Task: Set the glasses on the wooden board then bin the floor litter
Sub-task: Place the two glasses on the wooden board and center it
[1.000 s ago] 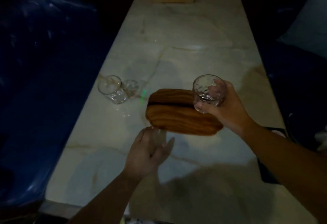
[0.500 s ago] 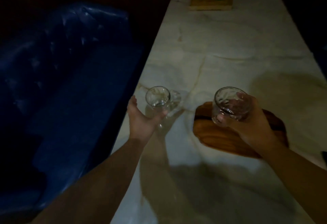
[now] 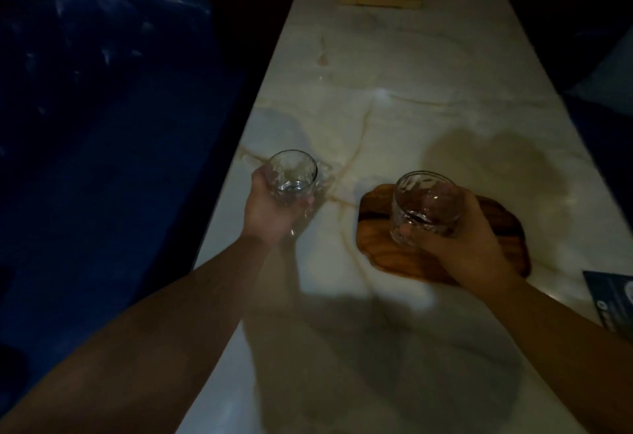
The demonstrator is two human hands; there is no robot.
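Two glasses are in hand over the pale marble table (image 3: 428, 97). Left hand (image 3: 270, 211) has its fingers wrapped around a clear glass (image 3: 293, 173) near the table's left edge, beside the wooden board (image 3: 376, 241). Right hand (image 3: 462, 245) grips a second glass (image 3: 426, 207) over the board; whether it touches the wood is unclear. A dark leaflet (image 3: 613, 300) lies at the right edge.

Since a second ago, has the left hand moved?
Yes. The left hand went from the near edge of the wooden board out to the board's left, and now grips a glass near the table's left edge.
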